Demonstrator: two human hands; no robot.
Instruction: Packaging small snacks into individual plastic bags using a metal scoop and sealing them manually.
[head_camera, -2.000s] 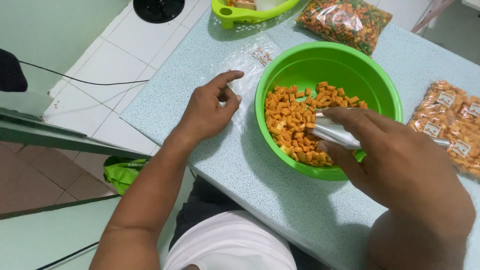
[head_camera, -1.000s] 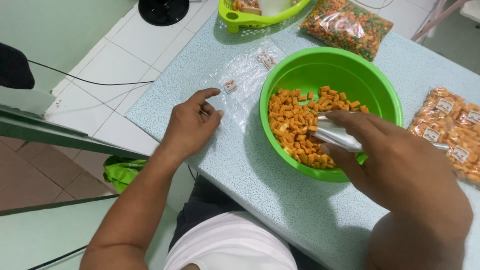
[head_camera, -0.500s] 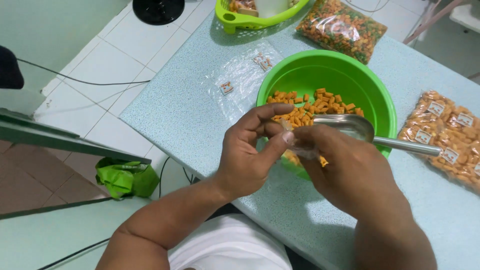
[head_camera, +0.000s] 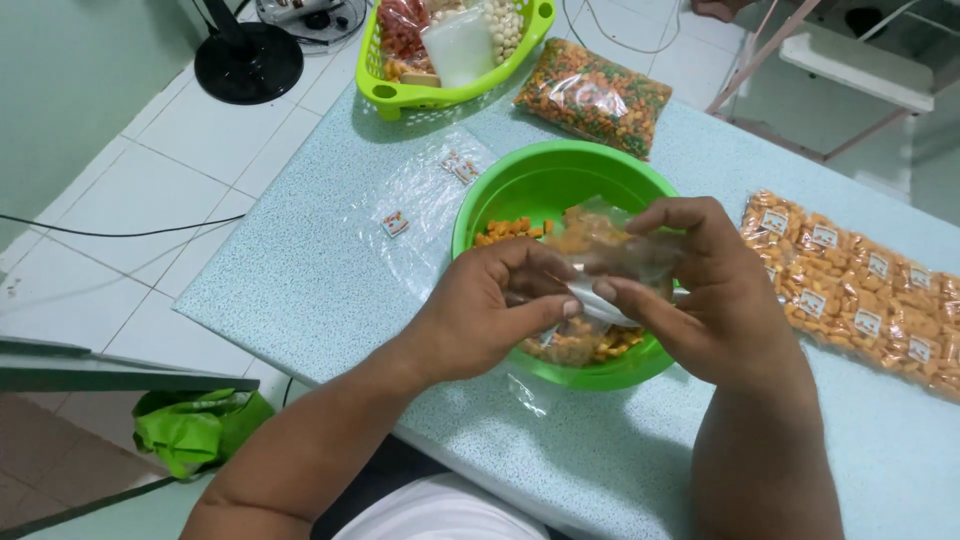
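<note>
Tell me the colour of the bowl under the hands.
Bright green bowl, seen from the head view.

Thin clear plastic bag (head_camera: 610, 245), glossy & crinkled, w/ dull metal scoop handle (head_camera: 600, 300) under it; round green plastic bowl (head_camera: 540, 180) smooth, shiny; pale blue speckled laminate tabletop (head_camera: 300, 290) semi-matt; lime perforated plastic basket (head_camera: 400, 95) glossy

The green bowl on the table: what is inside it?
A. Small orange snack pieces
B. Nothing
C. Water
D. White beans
A. The green bowl holds small orange snack pieces, seen behind the left hand and the right hand, which together hold a small clear bag over it.
</note>
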